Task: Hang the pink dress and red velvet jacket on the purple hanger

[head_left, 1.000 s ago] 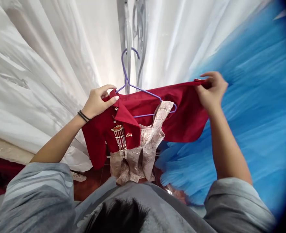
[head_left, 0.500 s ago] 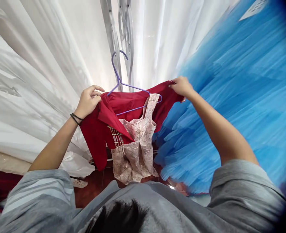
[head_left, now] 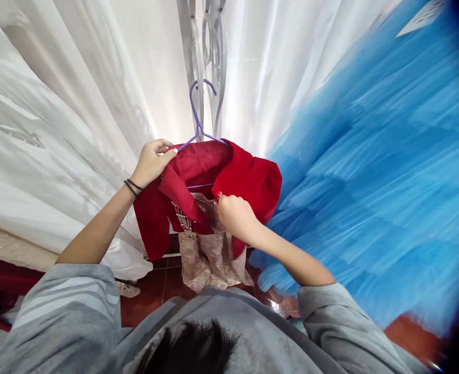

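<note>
A red jacket (head_left: 252,176) drapes over a purple hanger (head_left: 200,122), which hooks onto a white ornate metal frame (head_left: 212,52). Under the jacket hangs a pale pink brocade dress (head_left: 209,259), its upper part now mostly covered. With fingers closed, my left hand (head_left: 151,162) pinches the jacket at its left shoulder, near the hanger's arm. My right hand (head_left: 237,215) is closed on the front edge of the jacket's right side, in front of the dress. Beaded fringe (head_left: 183,218) decorates the jacket's left front. The hanger's right end is hidden under red cloth.
Blue tulle (head_left: 362,182) fills the right side. White fabric (head_left: 77,104) hangs in folds on the left and behind the frame. Below lies a reddish tiled floor (head_left: 151,291). Dark red cloth (head_left: 7,280) shows at the lower left.
My right hand has swung inward and down from the far right, bringing the jacket's right side over the hanger and the dress's strap. My left hand keeps its hold.
</note>
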`<state>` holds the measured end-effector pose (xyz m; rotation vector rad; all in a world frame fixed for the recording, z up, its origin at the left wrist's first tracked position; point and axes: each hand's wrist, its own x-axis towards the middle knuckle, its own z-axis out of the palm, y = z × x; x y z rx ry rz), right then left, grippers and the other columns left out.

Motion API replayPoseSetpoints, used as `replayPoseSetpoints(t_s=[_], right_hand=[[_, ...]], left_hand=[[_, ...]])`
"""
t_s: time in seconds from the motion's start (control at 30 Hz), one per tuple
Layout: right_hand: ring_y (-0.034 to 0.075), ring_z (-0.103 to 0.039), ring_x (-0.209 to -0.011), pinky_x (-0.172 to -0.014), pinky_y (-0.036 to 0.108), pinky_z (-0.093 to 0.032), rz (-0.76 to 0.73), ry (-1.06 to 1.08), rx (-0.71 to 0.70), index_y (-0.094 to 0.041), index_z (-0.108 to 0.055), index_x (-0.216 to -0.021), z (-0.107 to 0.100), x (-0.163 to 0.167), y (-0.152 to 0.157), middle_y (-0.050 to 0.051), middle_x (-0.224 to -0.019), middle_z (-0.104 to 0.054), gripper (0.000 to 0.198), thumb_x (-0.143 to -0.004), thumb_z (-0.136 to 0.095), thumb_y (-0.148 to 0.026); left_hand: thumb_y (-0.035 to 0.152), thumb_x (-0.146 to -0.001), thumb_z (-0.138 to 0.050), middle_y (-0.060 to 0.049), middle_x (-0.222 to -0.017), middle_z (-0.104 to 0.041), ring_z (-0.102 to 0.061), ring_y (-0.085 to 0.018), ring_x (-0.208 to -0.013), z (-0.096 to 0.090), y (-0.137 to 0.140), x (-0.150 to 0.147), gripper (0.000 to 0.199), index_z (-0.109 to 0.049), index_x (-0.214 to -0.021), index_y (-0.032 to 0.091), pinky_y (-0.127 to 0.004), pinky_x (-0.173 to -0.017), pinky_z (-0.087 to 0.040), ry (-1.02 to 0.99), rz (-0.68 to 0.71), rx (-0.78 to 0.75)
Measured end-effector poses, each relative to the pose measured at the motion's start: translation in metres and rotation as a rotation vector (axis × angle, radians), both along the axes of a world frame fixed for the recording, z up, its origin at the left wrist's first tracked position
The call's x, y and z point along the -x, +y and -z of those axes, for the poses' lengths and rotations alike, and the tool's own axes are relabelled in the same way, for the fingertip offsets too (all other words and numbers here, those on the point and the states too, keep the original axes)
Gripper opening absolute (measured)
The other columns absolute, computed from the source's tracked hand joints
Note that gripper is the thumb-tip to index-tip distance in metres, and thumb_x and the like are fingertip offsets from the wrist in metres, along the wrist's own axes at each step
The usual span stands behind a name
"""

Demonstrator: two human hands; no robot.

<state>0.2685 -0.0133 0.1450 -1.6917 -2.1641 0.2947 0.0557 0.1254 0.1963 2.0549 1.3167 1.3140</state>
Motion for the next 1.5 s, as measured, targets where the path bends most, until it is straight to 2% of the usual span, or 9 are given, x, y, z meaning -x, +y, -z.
replayPoseSetpoints(t_s=[0.13,0.37,0.5,0.63,0.83,1.0,1.13,1.27,1.5], right_hand=[[0.031,-0.072,-0.087,-0.075,0.038,-0.052,0.114,0.107,-0.174,-0.014,-0.063,-0.113,-0.011,0.028,0.013,0.018,-0.093,-0.072,0.051,-0.107,-0.018,-0.037],[0.031,-0.072,-0.098,-0.08,0.038,-0.054,-0.044,0.084,0.093,-0.011,-0.053,-0.135,0.051,0.012,0.048,0.019,-0.111,-0.073,0.047,-0.101,-0.048,-0.042],[0.02,-0.069,-0.086,-0.082,0.034,-0.054,0.288,0.463,-0.355,-0.017,-0.058,-0.13,0.066,-0.071,0.053,0.012,-0.111,-0.073,0.042,-0.099,-0.043,-0.041],[0.026,-0.062,-0.11,-0.084,0.039,-0.055,0.418,0.48,-0.65,-0.017,-0.054,-0.136,0.07,-0.137,0.074,0.017,-0.135,-0.061,0.052,-0.087,-0.053,-0.037],[0.026,-0.059,-0.113,-0.1,0.044,-0.047,0.096,0.248,-0.806,-0.02,-0.063,-0.118,0.028,-0.092,0.092,0.013,-0.118,-0.067,0.029,-0.097,-0.049,-0.035],[0.023,-0.059,-0.085,-0.07,0.033,-0.045,0.259,0.199,-0.626,-0.017,-0.059,-0.103,-0.004,-0.036,0.116,0.011,-0.098,-0.066,0.031,-0.095,-0.055,-0.047],[0.022,-0.056,-0.079,-0.066,0.031,-0.039,0.287,0.076,-0.537,-0.016,-0.058,-0.099,-0.014,-0.028,0.124,0.012,-0.098,-0.065,0.018,-0.095,-0.051,-0.032],[0.021,-0.054,-0.075,-0.069,0.033,-0.038,0.305,0.032,-0.511,-0.016,-0.058,-0.088,-0.031,-0.038,0.123,0.011,-0.087,-0.063,0.019,-0.096,-0.043,-0.024],[0.024,-0.059,-0.081,-0.075,0.035,-0.044,0.419,0.036,-0.507,-0.012,-0.058,-0.097,-0.049,-0.031,0.129,0.012,-0.082,-0.059,0.018,-0.099,-0.041,-0.019]], left_hand=[[0.036,-0.074,-0.063,-0.003,-0.081,-0.065,-0.059,-0.016,-0.077,0.003,0.001,0.001,0.021,-0.063,-0.084,0.017,-0.024,-0.069,-0.047,0.004,-0.027,-0.025],[0.035,-0.077,-0.067,-0.004,-0.098,-0.066,-0.059,-0.014,-0.073,0.011,-0.003,0.003,0.035,-0.063,-0.109,0.02,-0.025,-0.068,-0.048,0.106,-0.07,-0.119],[0.033,-0.078,-0.067,-0.005,-0.103,-0.064,-0.059,-0.016,-0.077,0.01,-0.004,-0.006,0.041,-0.062,-0.116,0.02,-0.027,-0.073,-0.05,0.181,-0.09,-0.209],[0.038,-0.079,-0.065,-0.001,-0.088,-0.064,-0.054,-0.012,-0.063,0.002,0.003,-0.007,0.041,-0.063,-0.116,0.019,-0.024,-0.063,-0.046,0.118,-0.088,-0.111],[0.047,-0.074,-0.067,-0.001,-0.064,-0.06,-0.052,-0.013,-0.061,-0.007,0.015,-0.004,0.031,-0.062,-0.069,0.016,-0.022,-0.055,-0.04,0.034,-0.087,0.124],[0.035,-0.07,-0.064,0.001,-0.056,-0.052,-0.046,-0.011,-0.056,-0.009,0.022,-0.01,0.023,-0.057,-0.058,0.016,-0.023,-0.055,-0.037,-0.155,0.018,0.236],[0.029,-0.066,-0.065,0.0,-0.06,-0.056,-0.051,-0.013,-0.061,-0.01,0.024,-0.002,0.018,-0.059,-0.058,0.015,-0.025,-0.063,-0.042,-0.182,-0.038,0.226],[0.028,-0.075,-0.063,-0.004,-0.066,-0.06,-0.057,-0.018,-0.072,-0.019,0.018,0.01,0.019,-0.064,-0.063,0.013,-0.031,-0.075,-0.047,0.038,-0.104,0.126],[0.022,-0.099,-0.039,-0.014,-0.092,-0.064,-0.063,-0.03,-0.1,-0.032,-0.01,-0.027,0.028,-0.065,-0.094,0.013,-0.04,-0.089,-0.046,0.514,-0.523,-0.206]])
